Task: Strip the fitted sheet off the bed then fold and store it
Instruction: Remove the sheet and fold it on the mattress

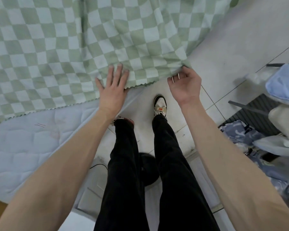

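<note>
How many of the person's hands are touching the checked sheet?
2: the left hand lies flat on the checked sheet near its edge; the right hand pinches its corner.

The left hand (113, 90) lies flat with fingers spread on the green checked sheet (83, 40), near its scalloped edge. The right hand (184, 85) pinches a bunched corner of the same sheet, fingers curled, palm turned up. Below the left hand the bare quilted mattress (23, 144) shows. Between the two forearms stand black trouser legs and a white shoe (160, 104) on the tiled floor (223, 52). Right of the right hand lies heaped blue bedding (284, 84).
</note>
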`<control>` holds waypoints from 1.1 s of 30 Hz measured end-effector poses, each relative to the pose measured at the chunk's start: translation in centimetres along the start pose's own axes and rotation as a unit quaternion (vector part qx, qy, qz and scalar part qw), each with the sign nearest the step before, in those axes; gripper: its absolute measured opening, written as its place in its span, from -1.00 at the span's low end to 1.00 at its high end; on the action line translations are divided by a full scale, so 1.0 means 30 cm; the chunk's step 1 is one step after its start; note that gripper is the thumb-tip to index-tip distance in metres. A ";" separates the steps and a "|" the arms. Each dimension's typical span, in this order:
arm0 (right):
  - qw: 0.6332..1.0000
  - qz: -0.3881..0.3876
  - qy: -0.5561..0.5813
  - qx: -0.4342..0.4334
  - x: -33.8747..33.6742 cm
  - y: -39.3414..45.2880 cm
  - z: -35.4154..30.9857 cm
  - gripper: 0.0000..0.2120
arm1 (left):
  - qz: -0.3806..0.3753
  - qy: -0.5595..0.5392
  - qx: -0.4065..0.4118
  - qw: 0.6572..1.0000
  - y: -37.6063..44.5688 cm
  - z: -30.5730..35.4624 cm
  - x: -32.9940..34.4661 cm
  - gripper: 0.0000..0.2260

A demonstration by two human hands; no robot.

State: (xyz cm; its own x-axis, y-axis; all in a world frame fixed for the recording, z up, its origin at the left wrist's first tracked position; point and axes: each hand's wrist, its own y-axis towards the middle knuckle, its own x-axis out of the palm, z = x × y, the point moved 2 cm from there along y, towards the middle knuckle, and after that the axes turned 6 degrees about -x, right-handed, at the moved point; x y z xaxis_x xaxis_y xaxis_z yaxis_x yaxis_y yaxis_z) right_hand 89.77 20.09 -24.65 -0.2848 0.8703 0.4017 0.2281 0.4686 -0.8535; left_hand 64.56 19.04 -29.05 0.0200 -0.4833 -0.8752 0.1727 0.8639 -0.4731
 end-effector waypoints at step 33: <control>0.988 0.148 -0.016 0.047 0.004 0.080 0.217 -0.81 | 0.050 0.136 0.177 0.973 -0.106 -0.359 -0.115 -0.68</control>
State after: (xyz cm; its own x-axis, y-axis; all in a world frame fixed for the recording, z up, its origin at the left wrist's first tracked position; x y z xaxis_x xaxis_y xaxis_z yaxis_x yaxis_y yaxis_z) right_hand 84.23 20.35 -28.81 -0.2477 0.9612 0.1217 0.2180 0.1777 -0.9596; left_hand 53.33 19.50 -25.62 -0.1995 -0.3021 -0.9322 0.5125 0.7786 -0.3620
